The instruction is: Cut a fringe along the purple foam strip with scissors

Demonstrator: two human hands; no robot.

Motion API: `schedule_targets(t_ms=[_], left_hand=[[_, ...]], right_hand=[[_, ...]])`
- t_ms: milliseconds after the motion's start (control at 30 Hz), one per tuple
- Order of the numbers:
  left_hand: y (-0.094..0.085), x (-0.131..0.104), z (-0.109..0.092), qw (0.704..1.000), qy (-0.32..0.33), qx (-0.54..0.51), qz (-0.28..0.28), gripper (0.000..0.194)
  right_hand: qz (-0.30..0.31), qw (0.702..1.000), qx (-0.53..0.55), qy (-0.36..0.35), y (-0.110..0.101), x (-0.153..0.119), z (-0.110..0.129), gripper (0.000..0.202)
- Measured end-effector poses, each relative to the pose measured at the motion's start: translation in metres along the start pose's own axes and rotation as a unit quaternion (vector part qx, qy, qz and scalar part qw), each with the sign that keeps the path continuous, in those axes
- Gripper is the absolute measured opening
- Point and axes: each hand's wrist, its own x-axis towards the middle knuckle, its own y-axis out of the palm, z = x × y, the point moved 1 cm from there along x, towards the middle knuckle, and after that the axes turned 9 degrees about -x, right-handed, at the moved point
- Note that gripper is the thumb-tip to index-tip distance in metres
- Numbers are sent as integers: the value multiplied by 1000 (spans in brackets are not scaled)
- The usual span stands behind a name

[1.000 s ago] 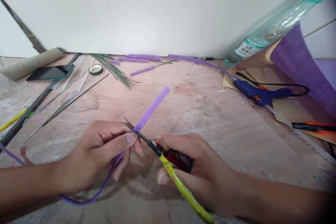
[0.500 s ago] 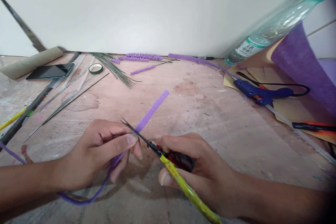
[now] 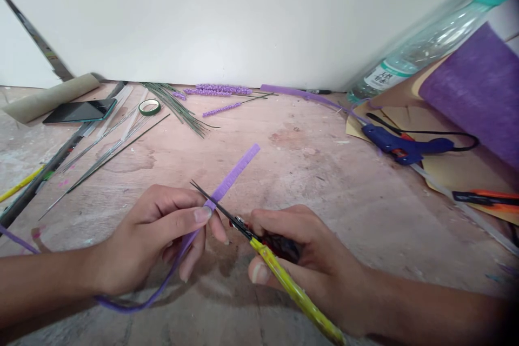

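Note:
Between thumb and fingers, my left hand (image 3: 166,227) pinches a long purple paper strip (image 3: 237,173). The strip's free end points up and away, with fine cuts along one edge; its tail loops down below my left wrist. My right hand (image 3: 300,248) grips scissors (image 3: 279,275) with yellow tape round one handle and a reddish part beside it. The thin dark blades cross the strip just past my left thumb tip, with only a narrow gap between their tips. Some fingers of my right hand are hidden behind the handles.
Purple beaded-looking stems (image 3: 223,89) and green wires (image 3: 178,111) lie at the back, near a roll of green tape (image 3: 149,107). A phone (image 3: 79,111) and a cardboard tube (image 3: 52,97) are at left. Rightward are a blue glue gun (image 3: 405,143), a bottle (image 3: 425,48) and purple paper (image 3: 474,86).
The scissor blades have drawn closer together across the strip. Both hands keep nearly the same place, and the view has shifted slightly.

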Motion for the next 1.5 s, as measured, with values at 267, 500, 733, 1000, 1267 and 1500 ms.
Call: schedule_targets(t_ms=[267, 500, 733, 1000, 1267, 1500], left_hand=[[-4, 2, 1, 998, 40, 51, -6, 32], [-2, 1, 4, 997, 68, 40, -11, 31], [-5, 0, 7, 997, 55, 45, 1, 34], [-5, 0, 5, 998, 51, 43, 1, 35], [-7, 0, 7, 998, 29, 51, 12, 38], [-7, 0, 6, 998, 35, 41, 8, 35]], right_hand=[[-13, 999, -32, -15, -2, 1, 1, 29], [-16, 997, -79, -11, 0, -1, -4, 38], [-30, 996, -80, -21, 1, -2, -3, 38], [-30, 998, -60, -22, 2, -3, -6, 39], [-10, 1000, -18, 17, 1, -4, -5, 38], [-3, 999, -35, 0, 1, -2, -6, 36]])
